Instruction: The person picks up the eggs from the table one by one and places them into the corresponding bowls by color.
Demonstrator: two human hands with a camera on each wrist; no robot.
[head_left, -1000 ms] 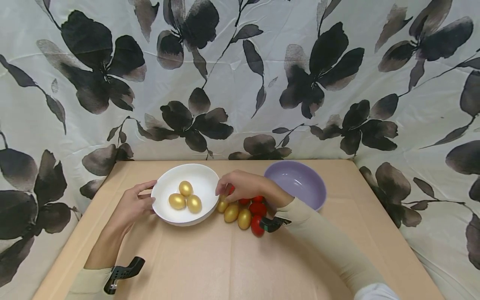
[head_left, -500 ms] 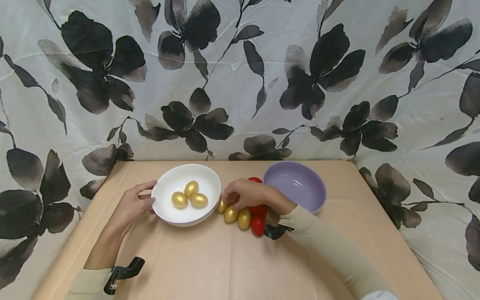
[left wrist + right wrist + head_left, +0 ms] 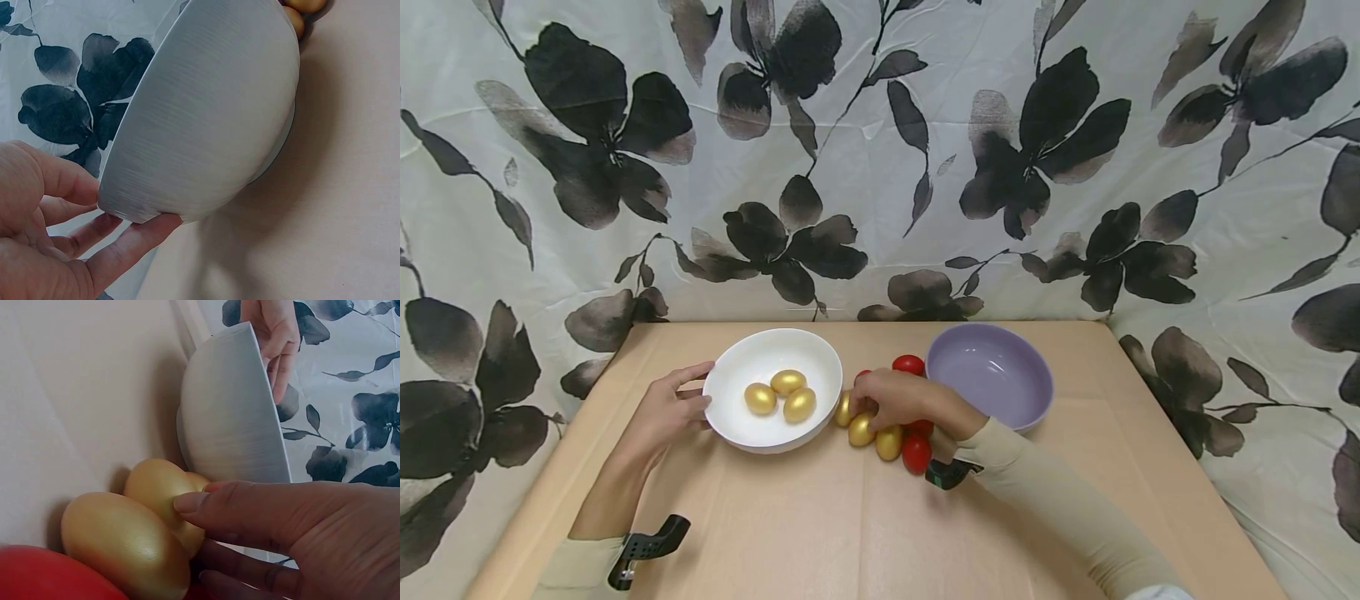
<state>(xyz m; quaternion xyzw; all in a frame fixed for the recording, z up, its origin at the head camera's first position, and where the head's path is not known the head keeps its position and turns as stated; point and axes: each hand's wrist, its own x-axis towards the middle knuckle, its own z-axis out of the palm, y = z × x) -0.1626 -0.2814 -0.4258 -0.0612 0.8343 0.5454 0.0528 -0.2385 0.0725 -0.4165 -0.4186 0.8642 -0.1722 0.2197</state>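
My left hand (image 3: 664, 410) touches the outside of a white bowl (image 3: 724, 417) at its left rim, thumb on the outer wall (image 3: 206, 125) and fingertips at the edge. Three golden eggs (image 3: 760, 398) lie together inside. Just right of the bowl, my right hand (image 3: 904, 395) reaches down over a cluster of eggs. Its thumb and curled fingers pinch a golden egg (image 3: 156, 487), the fingers partly hidden behind it. Another golden egg (image 3: 889, 443) and a red egg (image 3: 917, 454) lie beside it; more red ones are partly covered by the hand.
A purple bowl (image 3: 988, 367) stands at the back right, with nothing in it, beside the right forearm. A red egg (image 3: 908, 364) lies near its left rim. The wooden table (image 3: 820, 533) ends against a hanging floral cloth (image 3: 880, 167).
My right hand has drawn back from the white bowl's rim and come down on a golden egg in the cluster. Inside the bowl, the three golden eggs have rolled slightly. My left hand stays put.
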